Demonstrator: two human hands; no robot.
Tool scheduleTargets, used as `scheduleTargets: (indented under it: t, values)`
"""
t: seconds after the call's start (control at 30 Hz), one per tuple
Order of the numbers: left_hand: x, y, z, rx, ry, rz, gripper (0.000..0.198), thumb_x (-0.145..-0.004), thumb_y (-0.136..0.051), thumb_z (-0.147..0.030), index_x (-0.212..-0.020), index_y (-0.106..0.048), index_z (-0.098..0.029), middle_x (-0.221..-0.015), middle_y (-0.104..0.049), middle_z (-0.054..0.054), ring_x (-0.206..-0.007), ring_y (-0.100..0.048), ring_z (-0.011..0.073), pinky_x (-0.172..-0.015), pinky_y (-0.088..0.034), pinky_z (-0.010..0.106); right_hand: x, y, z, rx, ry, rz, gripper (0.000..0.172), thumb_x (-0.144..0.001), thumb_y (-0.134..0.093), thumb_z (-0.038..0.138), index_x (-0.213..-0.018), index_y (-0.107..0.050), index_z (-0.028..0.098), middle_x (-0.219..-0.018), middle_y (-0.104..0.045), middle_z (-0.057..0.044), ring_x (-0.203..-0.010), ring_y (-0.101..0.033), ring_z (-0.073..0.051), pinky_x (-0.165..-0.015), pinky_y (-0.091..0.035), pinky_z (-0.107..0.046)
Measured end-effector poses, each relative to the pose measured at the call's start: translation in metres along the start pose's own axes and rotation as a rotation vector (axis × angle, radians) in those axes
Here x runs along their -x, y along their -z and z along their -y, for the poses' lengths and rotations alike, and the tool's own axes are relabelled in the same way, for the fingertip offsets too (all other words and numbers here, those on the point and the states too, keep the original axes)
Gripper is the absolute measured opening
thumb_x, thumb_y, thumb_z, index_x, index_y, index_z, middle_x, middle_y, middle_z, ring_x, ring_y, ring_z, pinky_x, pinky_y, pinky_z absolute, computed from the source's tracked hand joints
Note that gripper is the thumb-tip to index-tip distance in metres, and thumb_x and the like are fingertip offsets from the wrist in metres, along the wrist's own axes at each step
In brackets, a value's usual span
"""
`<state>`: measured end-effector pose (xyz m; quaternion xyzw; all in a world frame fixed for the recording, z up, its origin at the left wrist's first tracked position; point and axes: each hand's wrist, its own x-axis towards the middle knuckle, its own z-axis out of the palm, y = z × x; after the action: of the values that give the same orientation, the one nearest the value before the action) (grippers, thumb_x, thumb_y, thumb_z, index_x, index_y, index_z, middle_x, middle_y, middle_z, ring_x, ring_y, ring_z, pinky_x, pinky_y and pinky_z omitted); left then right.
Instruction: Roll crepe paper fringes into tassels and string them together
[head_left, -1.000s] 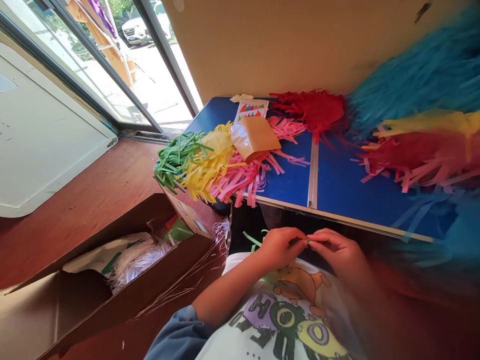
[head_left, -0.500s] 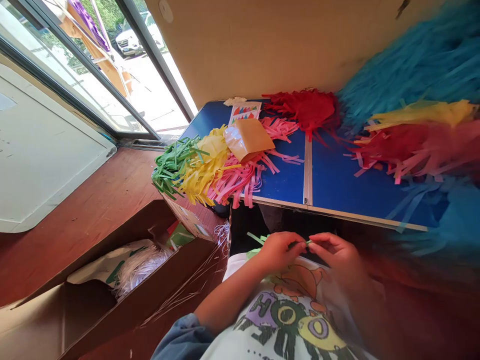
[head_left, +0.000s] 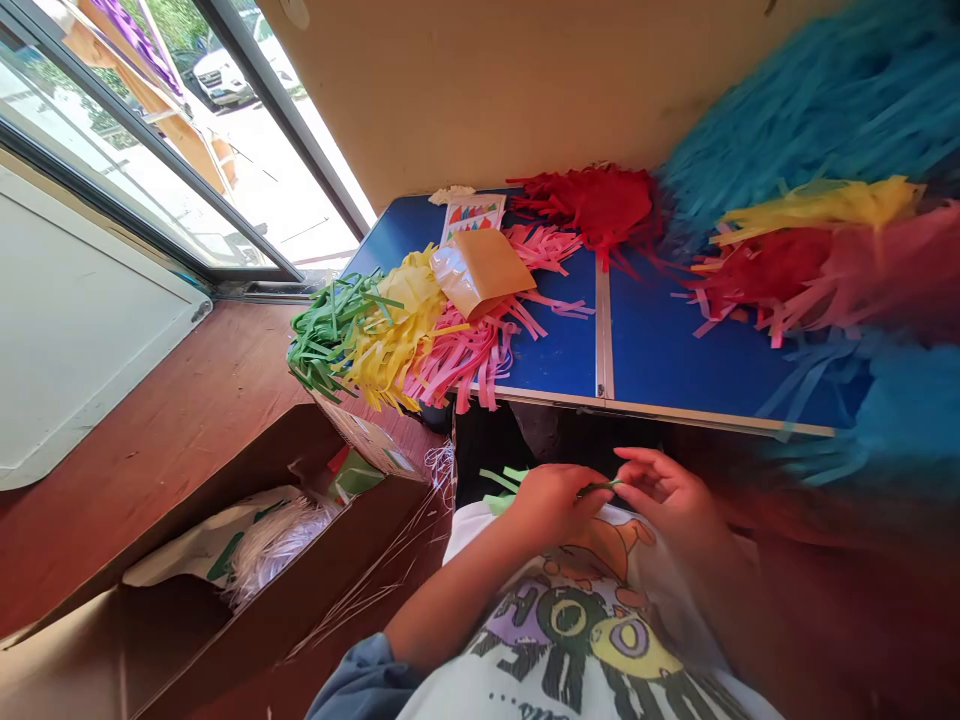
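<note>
Both of my hands are close together over my lap, just in front of the table's near edge. My left hand [head_left: 556, 503] is closed around a green fringed tissue paper [head_left: 507, 484], whose loose strips stick out to the left behind the wrist. A thin twisted part of the green paper spans the gap between my hands. My right hand [head_left: 666, 492] pinches the end of that twist between thumb and a finger, with the index finger raised. Much of the paper is hidden by the left hand.
On the blue folding table [head_left: 551, 355] lie green [head_left: 330, 330], yellow [head_left: 397, 340] and pink fringed paper [head_left: 480, 365], a brown packet [head_left: 491, 275] and red tassels [head_left: 611, 205]. Blue tassels [head_left: 787, 130] are piled at right. An open cardboard box [head_left: 300, 590] with shredded paper stands left.
More of the twisted green paper shows between my hands. My right index finger has lifted away from the pinch. The whole view has shifted slightly.
</note>
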<state>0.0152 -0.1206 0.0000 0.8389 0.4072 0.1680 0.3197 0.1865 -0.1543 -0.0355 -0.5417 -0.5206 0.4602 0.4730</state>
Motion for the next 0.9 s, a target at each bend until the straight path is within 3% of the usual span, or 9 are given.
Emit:
scheduleTargets:
  t: [0.1,0.2,0.3,0.53,0.6,0.7,0.9]
  values:
    - [-0.001,0.001,0.001,0.059,0.043,0.030,0.017,-0.084,-0.051,-0.022,-0.088,-0.067,-0.019,-0.080,-0.069,0.000,-0.071,-0.061,0.0123,-0.064,-0.043,0.020,0.000,-0.002,-0.005,-0.063,0.009,-0.044,0.045,-0.072,-0.066,0.037,-0.112,-0.051,0.023,-0.076,-0.058,0.000,-0.072,-0.057,-0.012,-0.068,-0.050,-0.024]
    - [0.001,0.001,0.000,0.082,0.036,0.023,0.018,-0.084,-0.049,-0.019,-0.084,-0.068,-0.019,-0.077,-0.069,0.000,-0.071,-0.061,0.0118,-0.065,-0.043,0.019,0.002,0.000,-0.004,0.010,-0.005,-0.017,0.032,-0.070,-0.067,0.041,-0.091,-0.058,0.019,-0.075,-0.058,-0.003,-0.071,-0.056,-0.014,-0.067,-0.049,-0.025]
    - [0.005,0.001,-0.005,0.076,0.023,0.013,0.017,-0.083,-0.051,-0.019,-0.083,-0.068,-0.018,-0.077,-0.069,0.001,-0.072,-0.062,0.0133,-0.066,-0.043,0.021,0.003,0.005,0.008,0.117,-0.022,0.062,0.029,-0.068,-0.067,0.045,-0.072,-0.059,0.017,-0.072,-0.057,-0.004,-0.068,-0.055,-0.015,-0.063,-0.047,-0.025]
    - [0.006,0.007,-0.015,0.085,0.042,0.010,0.018,-0.084,-0.050,-0.020,-0.083,-0.067,-0.018,-0.079,-0.070,0.001,-0.072,-0.062,0.0140,-0.065,-0.044,0.022,-0.002,0.012,0.039,0.013,-0.097,0.183,0.026,-0.066,-0.067,0.044,-0.071,-0.063,0.018,-0.071,-0.058,-0.004,-0.067,-0.055,-0.016,-0.058,-0.045,-0.025]
    - [0.006,0.008,-0.014,0.001,0.057,0.018,0.015,-0.080,-0.058,-0.027,-0.087,-0.066,-0.017,-0.080,-0.070,0.003,-0.073,-0.063,0.0176,-0.066,-0.044,0.025,-0.003,0.010,0.035,-0.007,-0.078,0.188,0.023,-0.070,-0.064,0.041,-0.072,-0.064,0.017,-0.072,-0.059,-0.004,-0.068,-0.055,-0.015,-0.061,-0.045,-0.025]
    - [0.005,0.005,-0.010,-0.148,0.043,0.012,0.032,-0.071,-0.068,-0.038,-0.095,-0.064,-0.016,-0.086,-0.069,0.006,-0.079,-0.063,0.0231,-0.071,-0.045,0.031,-0.003,0.003,0.022,0.030,0.035,0.164,0.018,-0.073,-0.061,0.035,-0.072,-0.066,0.018,-0.078,-0.058,-0.005,-0.074,-0.055,-0.015,-0.068,-0.044,-0.026]
    - [0.003,-0.002,-0.003,-0.264,-0.097,0.047,0.018,-0.086,-0.050,-0.027,-0.088,-0.064,-0.015,-0.075,-0.067,0.007,-0.071,-0.061,0.0179,-0.063,-0.042,0.025,-0.002,-0.006,0.016,0.063,0.064,0.127,0.013,-0.069,-0.061,0.028,-0.063,-0.061,0.017,-0.074,-0.049,-0.002,-0.068,-0.048,-0.013,-0.060,-0.039,-0.025]
